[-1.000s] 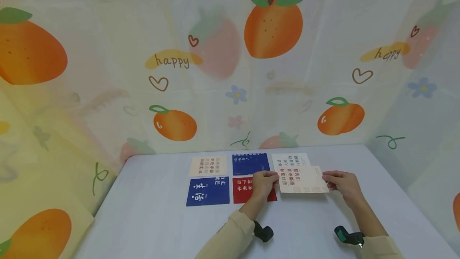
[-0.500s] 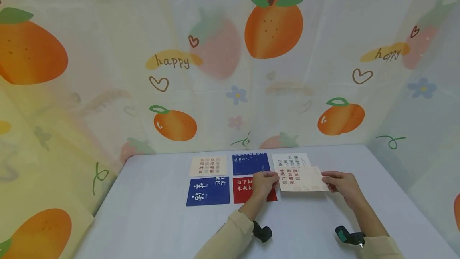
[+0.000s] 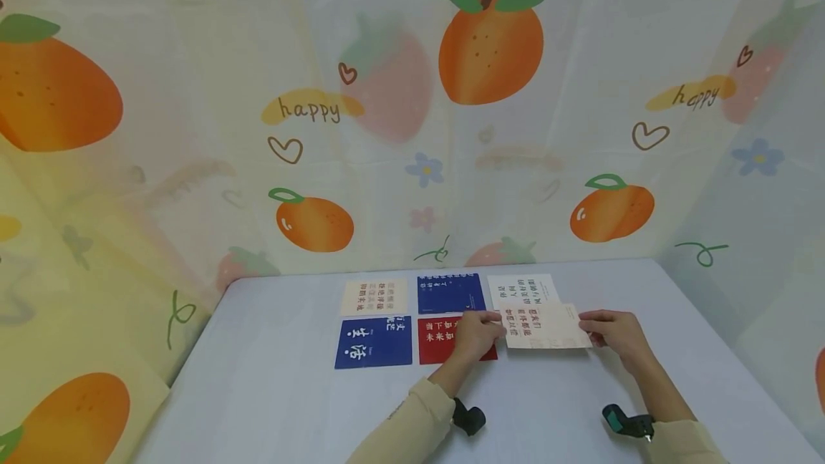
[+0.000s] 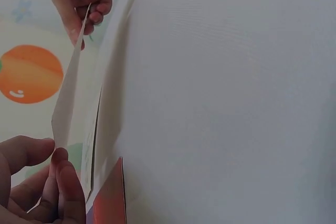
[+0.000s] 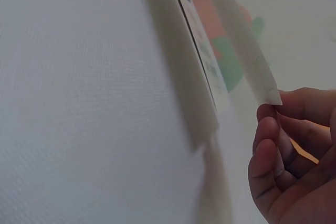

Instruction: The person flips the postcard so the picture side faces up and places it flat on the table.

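Note:
A cream card with reddish characters (image 3: pixel 548 326) is held above the table by its two short ends. My left hand (image 3: pixel 475 336) pinches its left end between thumb and fingers; my right hand (image 3: pixel 617 335) pinches the right end. Both wrist views show the card edge-on and raised off the tabletop, as in the left wrist view, where the card (image 4: pixel 67 95) spans between the hands. Behind it lies a white card with dark characters (image 3: pixel 523 289), its near part covered. Under my left hand and wrist, a red card (image 3: pixel 435 341) is partly hidden.
Left of the red card is a blue card with white characters (image 3: pixel 372 343). Farther back lie a cream card (image 3: pixel 374 297) and another blue card (image 3: pixel 450 293). The white table (image 3: pixel 271 392) meets a fruit-print curtain (image 3: pixel 387 185) behind. Dark devices sit at both wrists.
Both hands and the held cream card have shifted slightly toward the person, with the left hand also a little to the right. More of the white card behind shows. The lying cards stay put.

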A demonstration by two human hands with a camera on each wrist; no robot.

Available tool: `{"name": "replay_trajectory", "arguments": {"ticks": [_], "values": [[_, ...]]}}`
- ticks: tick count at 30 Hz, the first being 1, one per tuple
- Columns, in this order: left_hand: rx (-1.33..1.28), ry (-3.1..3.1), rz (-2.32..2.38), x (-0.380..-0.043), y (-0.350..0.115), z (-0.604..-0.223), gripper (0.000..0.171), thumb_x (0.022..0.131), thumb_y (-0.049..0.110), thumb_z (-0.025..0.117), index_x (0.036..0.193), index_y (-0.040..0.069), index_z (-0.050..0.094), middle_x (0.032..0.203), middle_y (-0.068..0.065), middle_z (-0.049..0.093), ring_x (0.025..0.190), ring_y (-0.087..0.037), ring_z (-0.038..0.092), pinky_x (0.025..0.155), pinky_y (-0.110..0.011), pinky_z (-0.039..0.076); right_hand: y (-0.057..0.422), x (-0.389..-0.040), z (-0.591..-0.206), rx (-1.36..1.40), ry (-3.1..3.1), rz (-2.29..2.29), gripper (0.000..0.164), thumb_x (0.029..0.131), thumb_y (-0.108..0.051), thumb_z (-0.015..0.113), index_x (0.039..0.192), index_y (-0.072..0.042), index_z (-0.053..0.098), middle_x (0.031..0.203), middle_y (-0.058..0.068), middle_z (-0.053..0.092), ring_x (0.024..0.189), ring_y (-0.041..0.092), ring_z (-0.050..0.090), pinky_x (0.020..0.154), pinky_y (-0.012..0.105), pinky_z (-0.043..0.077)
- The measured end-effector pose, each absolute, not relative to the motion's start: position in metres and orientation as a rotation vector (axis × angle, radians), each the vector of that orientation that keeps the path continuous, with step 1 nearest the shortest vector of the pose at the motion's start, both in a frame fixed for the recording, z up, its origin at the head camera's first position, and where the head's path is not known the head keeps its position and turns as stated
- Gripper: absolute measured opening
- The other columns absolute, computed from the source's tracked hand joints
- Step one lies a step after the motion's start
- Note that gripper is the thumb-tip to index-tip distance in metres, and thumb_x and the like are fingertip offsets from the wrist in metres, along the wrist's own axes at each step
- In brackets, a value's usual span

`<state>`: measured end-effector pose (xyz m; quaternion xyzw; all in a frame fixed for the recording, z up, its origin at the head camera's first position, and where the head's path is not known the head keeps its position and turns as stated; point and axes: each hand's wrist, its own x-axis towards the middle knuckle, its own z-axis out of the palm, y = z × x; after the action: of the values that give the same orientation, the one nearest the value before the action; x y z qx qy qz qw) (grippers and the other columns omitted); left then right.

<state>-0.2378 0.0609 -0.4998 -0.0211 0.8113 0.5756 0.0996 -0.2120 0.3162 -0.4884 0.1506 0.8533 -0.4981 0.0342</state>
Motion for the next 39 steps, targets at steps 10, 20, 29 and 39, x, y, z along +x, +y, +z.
{"name": "replay_trajectory", "arguments": {"ticks": [10,20,29,39], "values": [[-0.019,2.489,1.543,-0.237,0.061,-0.502,0.027,0.079,0.011,0.077,0.106,0.007,0.074,0.1,-0.004,0.071,0.081,-0.01,0.058,0.069,-0.025,0.052,0.316,-0.213,-0.494,0.412,2.631,-1.428,0.036,0.091,-0.013,0.061,0.118,0.011,0.061,0.1,0.018,0.066,0.077,0.018,0.056,0.061,0.021,0.048],[0.084,2.532,1.441,-0.234,0.062,-0.504,0.037,0.079,0.008,0.077,0.114,0.0,0.069,0.077,-0.001,0.065,0.064,-0.01,0.056,0.054,-0.021,0.046,0.314,-0.215,-0.494,0.392,2.643,-1.321,0.036,0.089,-0.009,0.06,0.118,0.011,0.061,0.114,0.028,0.063,0.083,0.02,0.057,0.064,0.022,0.047],[0.165,2.602,1.299,-0.233,0.065,-0.504,0.032,0.079,0.009,0.076,0.109,0.0,0.071,0.069,0.001,0.059,0.061,-0.009,0.052,0.052,-0.02,0.039,0.311,-0.215,-0.497,0.349,2.692,-1.229,0.036,0.087,-0.008,0.063,0.117,0.012,0.061,0.105,0.024,0.066,0.079,0.02,0.057,0.066,0.027,0.048],[0.152,2.672,1.094,-0.236,0.07,-0.503,0.024,0.077,0.012,0.079,0.097,0.002,0.072,0.074,-0.001,0.061,0.067,-0.013,0.052,0.057,-0.024,0.044,0.308,-0.216,-0.502,0.317,2.758,-1.163,0.035,0.086,-0.005,0.063,0.116,0.013,0.061,0.106,0.027,0.065,0.079,0.02,0.058,0.066,0.028,0.049]]}}
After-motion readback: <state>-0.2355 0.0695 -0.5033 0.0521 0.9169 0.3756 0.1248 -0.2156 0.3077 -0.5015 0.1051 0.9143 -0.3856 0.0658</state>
